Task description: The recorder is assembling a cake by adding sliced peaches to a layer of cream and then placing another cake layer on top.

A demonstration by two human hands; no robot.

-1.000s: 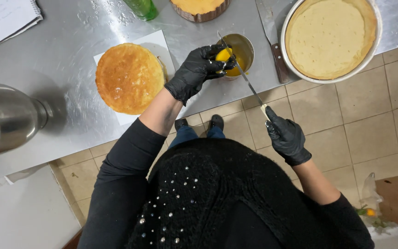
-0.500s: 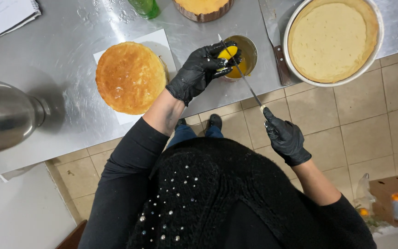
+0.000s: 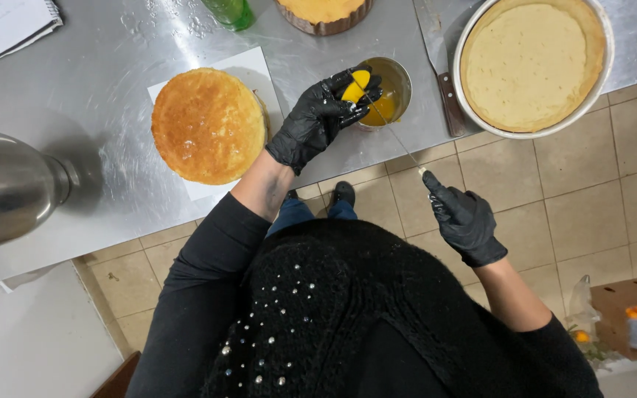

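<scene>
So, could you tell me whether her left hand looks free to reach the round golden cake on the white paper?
Probably not at once: the left hand is holding a yellow fruit piece over the small metal bowl. The golden cake lies close beside it, with nothing between.

Two gloved hands, the left hand and the right hand. One knife, one small metal cup, one round sponge cake on one sheet of paper, one pastry-lined pan, one green bottle, one notebook.
</scene>
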